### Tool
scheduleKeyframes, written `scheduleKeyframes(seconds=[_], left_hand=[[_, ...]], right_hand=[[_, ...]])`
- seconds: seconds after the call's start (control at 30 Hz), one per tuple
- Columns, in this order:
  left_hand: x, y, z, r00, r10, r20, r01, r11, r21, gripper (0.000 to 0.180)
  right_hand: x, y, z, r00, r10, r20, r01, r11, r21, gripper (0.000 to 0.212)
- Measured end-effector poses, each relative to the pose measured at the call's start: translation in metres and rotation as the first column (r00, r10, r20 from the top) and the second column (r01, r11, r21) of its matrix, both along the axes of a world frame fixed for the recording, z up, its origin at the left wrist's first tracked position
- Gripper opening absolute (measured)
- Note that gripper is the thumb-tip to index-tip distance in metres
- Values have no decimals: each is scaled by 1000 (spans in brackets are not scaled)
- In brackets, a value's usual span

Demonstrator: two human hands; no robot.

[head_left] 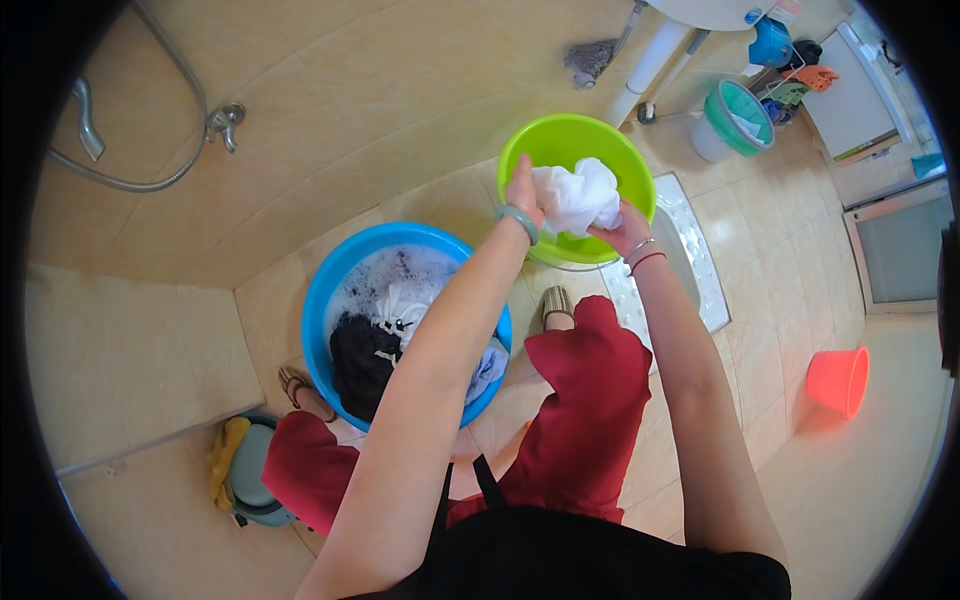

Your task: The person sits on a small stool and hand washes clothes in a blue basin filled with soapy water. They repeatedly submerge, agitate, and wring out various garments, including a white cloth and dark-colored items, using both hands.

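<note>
My left hand (522,190) and my right hand (622,232) both grip a bunched white cloth (577,195), held over a bright green basin (560,140) on the tiled floor. A pale green bangle sits on my left wrist and thin bracelets on my right. Below and to the left stands a blue basin (330,275) with suds, a dark garment (360,360) and light clothes in it. My knees in red fabric frame the blue basin.
An orange bucket (838,380) stands at the right. A green-rimmed bin (735,120), a white pedestal pipe (650,60) and a white floor mat (695,250) lie beyond the green basin. A tap and shower hose (215,125) hang on the left wall. A small stool (250,470) is at lower left.
</note>
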State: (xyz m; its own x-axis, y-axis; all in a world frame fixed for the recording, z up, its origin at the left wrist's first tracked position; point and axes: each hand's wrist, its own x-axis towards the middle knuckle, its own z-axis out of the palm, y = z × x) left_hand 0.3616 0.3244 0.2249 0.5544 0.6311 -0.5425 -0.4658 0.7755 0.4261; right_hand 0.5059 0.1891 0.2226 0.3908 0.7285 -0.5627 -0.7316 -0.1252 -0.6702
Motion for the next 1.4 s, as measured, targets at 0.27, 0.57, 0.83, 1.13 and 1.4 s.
scheduleKeyframes(seconds=[0.27, 0.57, 0.83, 1.13, 1.4], left_hand=[[6, -10, 4, 972, -129, -197, 158, 977, 144, 62], [-117, -26, 50, 928, -273, 252, 237, 958, 161, 64], [-305, -32, 76, 960, -39, 276, 7, 993, 116, 55], [-407, -57, -56, 967, 203, -157, -215, 974, -70, 48], [-428, -85, -101, 938, 188, -292, -230, 966, -117, 45]], right_hand=[[14, 5, -29, 999, -6, -54, -8, 965, -261, 41], [-39, 28, 66, 927, 366, -83, -363, 930, 49, 48], [-201, 63, 96, 719, 676, -161, -634, 733, 246, 51], [-354, 67, -118, 207, 810, 549, -652, 532, -540, 54], [-356, 42, -146, -305, 717, 627, -454, 470, -757, 33]])
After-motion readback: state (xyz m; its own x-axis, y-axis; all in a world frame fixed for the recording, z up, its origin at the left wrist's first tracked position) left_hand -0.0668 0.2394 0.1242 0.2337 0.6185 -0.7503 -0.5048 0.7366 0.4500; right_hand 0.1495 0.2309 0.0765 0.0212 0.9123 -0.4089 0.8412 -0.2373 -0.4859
